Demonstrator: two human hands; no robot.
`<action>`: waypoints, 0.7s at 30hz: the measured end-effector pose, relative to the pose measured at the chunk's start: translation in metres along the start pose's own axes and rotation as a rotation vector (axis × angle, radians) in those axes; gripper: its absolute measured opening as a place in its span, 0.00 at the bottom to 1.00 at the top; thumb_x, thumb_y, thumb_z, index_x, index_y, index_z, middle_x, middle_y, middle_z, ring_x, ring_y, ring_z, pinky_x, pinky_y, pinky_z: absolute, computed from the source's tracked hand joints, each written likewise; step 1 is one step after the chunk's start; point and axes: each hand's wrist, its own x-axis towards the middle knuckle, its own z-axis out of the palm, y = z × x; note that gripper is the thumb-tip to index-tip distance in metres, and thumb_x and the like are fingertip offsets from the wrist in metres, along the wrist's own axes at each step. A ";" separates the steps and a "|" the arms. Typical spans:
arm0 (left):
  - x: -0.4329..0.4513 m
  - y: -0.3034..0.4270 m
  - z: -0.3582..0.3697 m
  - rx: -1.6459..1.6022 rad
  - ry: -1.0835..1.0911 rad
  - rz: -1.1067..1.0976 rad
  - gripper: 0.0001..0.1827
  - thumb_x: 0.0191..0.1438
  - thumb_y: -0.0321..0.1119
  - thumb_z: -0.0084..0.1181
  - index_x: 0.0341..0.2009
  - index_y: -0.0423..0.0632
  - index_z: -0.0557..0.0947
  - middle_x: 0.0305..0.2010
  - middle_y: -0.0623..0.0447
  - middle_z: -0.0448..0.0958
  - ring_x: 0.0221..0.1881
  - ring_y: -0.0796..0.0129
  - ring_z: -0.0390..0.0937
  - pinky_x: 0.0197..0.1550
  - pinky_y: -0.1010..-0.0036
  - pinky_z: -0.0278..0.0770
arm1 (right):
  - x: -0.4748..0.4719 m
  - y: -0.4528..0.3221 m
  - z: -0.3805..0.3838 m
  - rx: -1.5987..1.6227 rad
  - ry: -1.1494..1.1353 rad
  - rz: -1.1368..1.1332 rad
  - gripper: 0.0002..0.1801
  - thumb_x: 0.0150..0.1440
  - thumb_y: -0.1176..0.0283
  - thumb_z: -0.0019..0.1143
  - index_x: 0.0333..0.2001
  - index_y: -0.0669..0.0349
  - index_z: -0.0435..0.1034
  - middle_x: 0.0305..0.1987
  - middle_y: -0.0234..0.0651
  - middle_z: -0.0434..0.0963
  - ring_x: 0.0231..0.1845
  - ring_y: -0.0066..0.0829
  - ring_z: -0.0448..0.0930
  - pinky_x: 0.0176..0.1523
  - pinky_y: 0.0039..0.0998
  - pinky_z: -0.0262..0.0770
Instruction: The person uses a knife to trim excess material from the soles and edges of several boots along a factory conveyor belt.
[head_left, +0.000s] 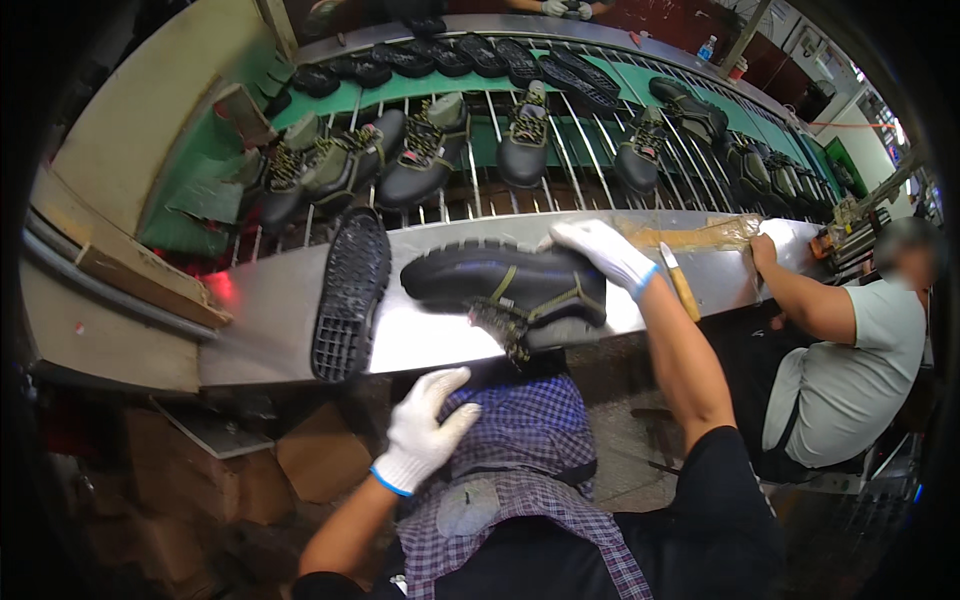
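A black work shoe (510, 281) with green-yellow trim and laces lies on its side on the metal ledge, sole edge facing away from me. My right hand (600, 247), in a white knit glove, grips it at the heel end; the fingertips are partly hidden and blurred. My left hand (431, 427), gloved alike, hovers over my lap in front of the ledge, fingers apart and holding nothing. Left of the shoe lies a loose black shoe sole (351, 296), its gridded side up and its lower end at the ledge's front edge.
Beyond the metal ledge (262, 330), a roller conveyor (480, 180) carries several shoes (523, 146) and a row of soles (480, 56) on green sheet. A wooden-handled knife (681, 285) lies right of my hand. A co-worker (847, 360) sits at right. Cardboard (322, 454) lies lower left.
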 end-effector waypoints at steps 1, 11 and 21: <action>-0.001 0.000 0.000 -0.149 0.016 -0.145 0.36 0.60 0.36 0.74 0.69 0.35 0.77 0.65 0.36 0.80 0.63 0.46 0.82 0.67 0.57 0.80 | -0.010 -0.036 0.004 0.005 -0.127 -0.006 0.28 0.67 0.52 0.62 0.63 0.58 0.76 0.59 0.46 0.84 0.59 0.40 0.84 0.65 0.41 0.79; 0.127 0.096 0.005 0.225 -0.058 0.452 0.46 0.64 0.59 0.65 0.72 0.34 0.73 0.74 0.30 0.71 0.75 0.40 0.69 0.75 0.52 0.69 | -0.106 -0.093 0.104 1.625 0.332 0.260 0.47 0.70 0.59 0.62 0.82 0.70 0.49 0.82 0.51 0.64 0.80 0.42 0.68 0.82 0.39 0.62; 0.169 0.057 0.035 0.002 -0.173 0.459 0.35 0.53 0.39 0.79 0.61 0.34 0.82 0.59 0.33 0.84 0.58 0.41 0.86 0.61 0.55 0.84 | -0.081 0.205 -0.107 1.297 1.531 0.437 0.31 0.78 0.47 0.47 0.70 0.60 0.68 0.58 0.40 0.82 0.65 0.40 0.82 0.68 0.53 0.80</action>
